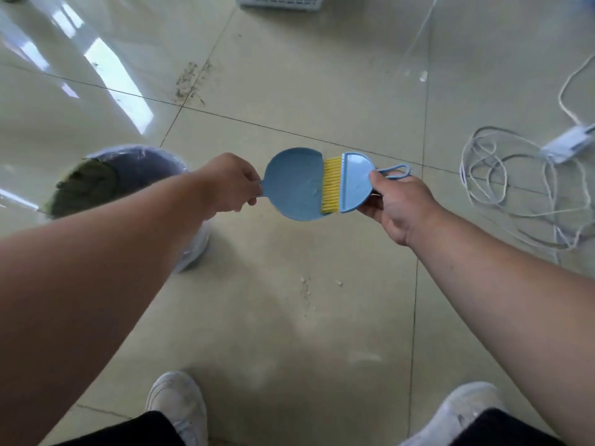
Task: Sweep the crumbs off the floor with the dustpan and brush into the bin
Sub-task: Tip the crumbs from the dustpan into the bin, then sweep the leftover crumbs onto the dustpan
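Both hands up over the floor (pixel 322 333): the left hand (pixel 230 183) gripped the dustpan (pixel 294 185) by its handle, the right hand (pixel 397 204) pinched the brush (pixel 352 181), yellow bristles touching the pan's open edge. The bin (pixel 128 178) stood just below the left forearm. Crumbs (pixel 190 82) lay along a tile seam farther off, a few more crumbs (pixel 306 289) nearer the shoes (pixel 177 403)

A single wide-angle head-worn camera looks steeply down from standing height over both outstretched forearms onto the tiled floor (pixel 322 333), the wearer's white shoes (pixel 177 403) at the bottom edge, close to the hands.
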The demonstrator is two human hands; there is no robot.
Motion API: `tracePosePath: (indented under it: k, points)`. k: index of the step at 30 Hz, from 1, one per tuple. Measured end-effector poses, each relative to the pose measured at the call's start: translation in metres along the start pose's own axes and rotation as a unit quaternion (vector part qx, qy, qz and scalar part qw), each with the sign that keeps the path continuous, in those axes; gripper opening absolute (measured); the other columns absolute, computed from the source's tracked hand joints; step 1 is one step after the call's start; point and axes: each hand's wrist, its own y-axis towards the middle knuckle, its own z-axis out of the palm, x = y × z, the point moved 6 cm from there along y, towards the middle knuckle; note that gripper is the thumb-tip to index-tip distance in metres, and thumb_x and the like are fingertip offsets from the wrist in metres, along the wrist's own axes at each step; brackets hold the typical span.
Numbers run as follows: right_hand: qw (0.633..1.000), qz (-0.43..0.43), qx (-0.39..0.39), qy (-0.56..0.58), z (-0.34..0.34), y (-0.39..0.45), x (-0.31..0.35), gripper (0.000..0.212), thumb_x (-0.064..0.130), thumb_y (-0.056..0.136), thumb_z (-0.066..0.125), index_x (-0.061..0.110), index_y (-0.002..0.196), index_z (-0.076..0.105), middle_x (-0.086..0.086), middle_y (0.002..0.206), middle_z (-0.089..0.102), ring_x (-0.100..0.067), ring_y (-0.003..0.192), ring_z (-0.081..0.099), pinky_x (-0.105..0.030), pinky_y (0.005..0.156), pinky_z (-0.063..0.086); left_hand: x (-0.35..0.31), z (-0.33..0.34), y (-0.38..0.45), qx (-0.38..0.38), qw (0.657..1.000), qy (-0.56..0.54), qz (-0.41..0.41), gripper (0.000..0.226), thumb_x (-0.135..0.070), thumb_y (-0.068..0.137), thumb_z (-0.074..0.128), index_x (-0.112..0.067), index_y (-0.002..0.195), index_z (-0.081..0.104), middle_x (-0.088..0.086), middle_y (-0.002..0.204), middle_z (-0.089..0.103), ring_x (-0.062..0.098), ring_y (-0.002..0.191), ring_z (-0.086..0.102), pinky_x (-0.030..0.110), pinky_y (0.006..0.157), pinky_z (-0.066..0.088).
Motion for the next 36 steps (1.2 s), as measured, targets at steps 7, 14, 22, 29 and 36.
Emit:
tracePosePath:
  k: [7,14,22,29,36]
  points:
    - [0.996,0.065,-0.051,-0.030,-0.049,0.023,-0.084,0.006,0.013,0.101,0.062,0.011,0.103,0.067,-0.015,0.109,0.073,-0.027,0.086,0.075,-0.042,0.076,0.064,0.062,0.078,0.013,0.005,0.999,0.012,-0.036,0.025,-0.024,0.090,0.078,-0.003,0.077,0.078,0.010,0.065,0.068,0.026,0.057,0.056,0.026,0.057,0.049]
    - [0.986,0.141,-0.032,-0.079,-0.040,0.009,-0.179,0.007,0.013,0.102,0.061,0.010,0.103,0.067,-0.016,0.109,0.073,-0.025,0.087,0.073,-0.037,0.067,0.062,0.147,0.109,0.019,0.068,0.980,0.185,-0.041,0.033,-0.022,0.092,0.075,-0.007,0.064,0.068,0.016,0.075,0.074,0.034,0.074,0.071,0.041,0.070,0.058]
    - [0.968,0.196,0.025,-0.153,-0.001,-0.002,-0.280,0.038,0.050,0.064,0.070,0.026,0.092,0.076,-0.011,0.100,0.078,-0.036,0.095,0.076,-0.067,0.079,0.059,0.187,0.119,0.009,0.146,0.934,0.314,-0.093,0.025,-0.021,0.100,0.060,-0.007,0.114,0.076,0.014,0.114,0.075,0.035,0.107,0.071,0.036,0.087,0.057]
    - [0.969,0.148,-0.049,-0.190,-0.047,0.010,-0.262,0.019,0.044,0.074,0.069,0.029,0.085,0.076,-0.002,0.089,0.078,-0.027,0.086,0.077,-0.056,0.078,0.063,0.169,0.141,0.001,0.190,0.915,0.349,-0.072,0.027,-0.014,0.101,0.057,-0.009,0.122,0.074,0.014,0.124,0.072,0.033,0.113,0.071,0.037,0.088,0.057]
    - [0.962,0.151,-0.108,-0.202,-0.095,0.023,-0.234,0.026,0.044,0.074,0.068,0.023,0.089,0.073,-0.007,0.094,0.077,-0.033,0.090,0.076,-0.060,0.077,0.062,0.157,0.152,0.004,0.214,0.908,0.358,-0.039,0.022,-0.016,0.102,0.058,-0.003,0.103,0.076,0.013,0.098,0.080,0.034,0.089,0.079,0.039,0.076,0.066]
